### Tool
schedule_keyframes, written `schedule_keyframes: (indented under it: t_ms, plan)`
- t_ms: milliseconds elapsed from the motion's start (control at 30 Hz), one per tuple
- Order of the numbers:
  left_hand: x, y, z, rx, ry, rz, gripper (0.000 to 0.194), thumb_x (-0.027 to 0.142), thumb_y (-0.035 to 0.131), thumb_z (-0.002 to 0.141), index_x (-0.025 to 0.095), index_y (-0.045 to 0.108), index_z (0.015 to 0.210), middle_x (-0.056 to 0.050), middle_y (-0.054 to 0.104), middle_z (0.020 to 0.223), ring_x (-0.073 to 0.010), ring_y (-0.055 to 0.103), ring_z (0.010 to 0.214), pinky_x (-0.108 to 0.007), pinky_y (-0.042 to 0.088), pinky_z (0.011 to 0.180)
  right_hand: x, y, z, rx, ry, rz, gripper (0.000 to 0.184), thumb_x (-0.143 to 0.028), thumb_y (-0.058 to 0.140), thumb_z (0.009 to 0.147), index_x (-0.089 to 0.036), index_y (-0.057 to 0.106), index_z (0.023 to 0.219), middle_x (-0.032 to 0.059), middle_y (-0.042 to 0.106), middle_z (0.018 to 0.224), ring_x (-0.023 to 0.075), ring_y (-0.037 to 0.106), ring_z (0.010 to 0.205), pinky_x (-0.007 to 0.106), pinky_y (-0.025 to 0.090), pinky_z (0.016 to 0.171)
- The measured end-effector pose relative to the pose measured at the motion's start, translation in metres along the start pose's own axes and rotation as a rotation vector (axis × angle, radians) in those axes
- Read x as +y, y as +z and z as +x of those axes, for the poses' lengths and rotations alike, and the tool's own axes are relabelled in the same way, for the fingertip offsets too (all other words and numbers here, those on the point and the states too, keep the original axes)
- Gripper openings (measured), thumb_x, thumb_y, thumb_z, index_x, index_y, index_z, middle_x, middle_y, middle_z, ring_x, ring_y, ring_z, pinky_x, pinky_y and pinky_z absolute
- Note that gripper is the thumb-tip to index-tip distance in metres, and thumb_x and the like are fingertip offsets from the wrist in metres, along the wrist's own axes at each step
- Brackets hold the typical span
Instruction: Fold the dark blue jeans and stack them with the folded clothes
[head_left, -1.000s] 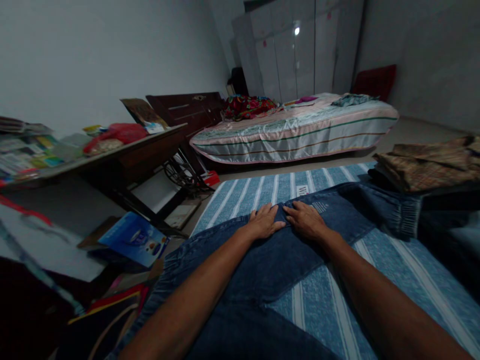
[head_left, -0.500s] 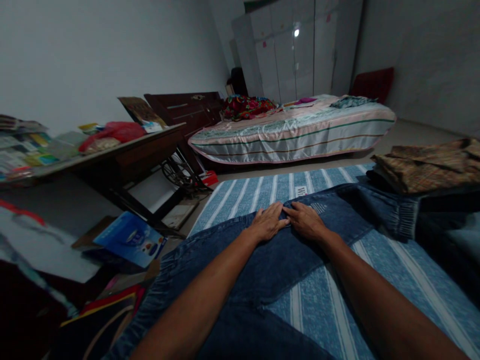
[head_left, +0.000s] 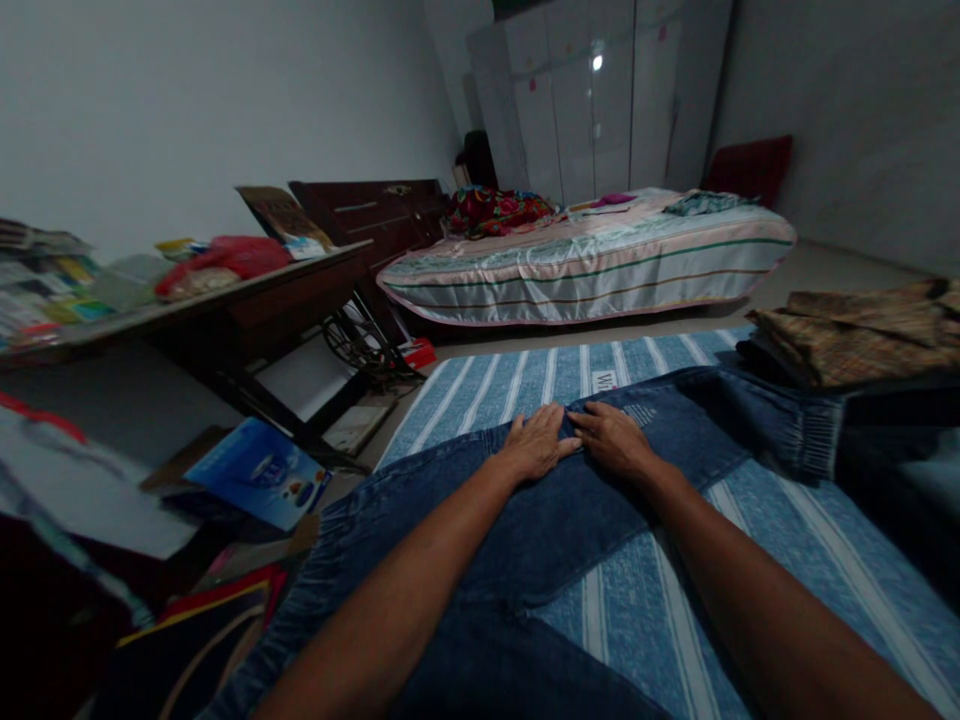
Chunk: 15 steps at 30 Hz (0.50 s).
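A pair of dark blue jeans [head_left: 540, 530] lies spread across a blue-and-white striped sheet [head_left: 795, 560]. My left hand [head_left: 534, 444] rests flat on the denim with its fingers stretched forward. Just to its right, my right hand [head_left: 616, 437] also lies flat on the jeans, fingers apart, its fingertips almost touching those of the left. Neither hand holds anything.
A stack of folded clothes [head_left: 847, 335] sits at the right. A low mattress [head_left: 585, 260] lies beyond, with grey wardrobes [head_left: 592, 100] behind it. At the left stands a dark wooden sewing table [head_left: 225, 310] with clutter; a blue box [head_left: 259, 485] lies on the floor below.
My hands have stayed flat on the jeans, side by side; the left hand has crept slightly to the right, closing the gap to the right hand. The view has shifted a little.
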<state>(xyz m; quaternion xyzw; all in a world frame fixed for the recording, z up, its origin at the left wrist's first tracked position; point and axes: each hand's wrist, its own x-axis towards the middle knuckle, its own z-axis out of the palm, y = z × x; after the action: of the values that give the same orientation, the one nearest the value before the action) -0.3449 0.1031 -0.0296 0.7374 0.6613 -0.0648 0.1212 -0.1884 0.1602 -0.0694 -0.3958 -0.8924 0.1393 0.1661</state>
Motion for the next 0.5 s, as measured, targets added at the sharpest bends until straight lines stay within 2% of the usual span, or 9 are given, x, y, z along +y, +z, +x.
schedule_keyframes:
  t_ms: [233, 333, 500]
  plan:
    - [-0.0030, 0.0020, 0.0023, 0.016, 0.010, -0.024, 0.075, 0.063, 0.022, 0.090, 0.016, 0.014, 0.147, -0.012, 0.015, 0.156, -0.0241, 0.012, 0.143, -0.050, 0.012, 0.114, -0.0009, -0.0026, -0.0034, 0.067, 0.019, 0.078, 0.036, -0.031, 0.043, 0.093, -0.025, 0.061, 0.123, 0.0070, 0.060, 0.120, 0.0207, 0.055, 0.108, 0.031, 0.040, 0.093]
    - [-0.0044, 0.0029, 0.0028, 0.011, 0.008, -0.033, 0.074, 0.063, 0.023, 0.090, 0.016, 0.013, 0.147, -0.012, 0.014, 0.156, -0.0240, 0.011, 0.144, -0.051, 0.011, 0.114, 0.0001, -0.0033, -0.0040, 0.069, -0.018, 0.118, 0.035, -0.030, 0.043, 0.093, -0.025, 0.063, 0.120, 0.0066, 0.061, 0.118, 0.0193, 0.057, 0.103, 0.029, 0.042, 0.089]
    - [-0.0055, 0.0041, 0.0044, 0.014, 0.024, -0.031, 0.074, 0.063, 0.023, 0.090, 0.017, 0.014, 0.147, -0.012, 0.015, 0.156, -0.0246, 0.010, 0.144, -0.052, 0.012, 0.113, 0.0014, -0.0026, -0.0050, 0.019, -0.045, 0.048, 0.041, -0.016, 0.042, 0.087, -0.025, 0.064, 0.120, 0.0085, 0.057, 0.128, 0.0227, 0.054, 0.113, 0.034, 0.038, 0.097]
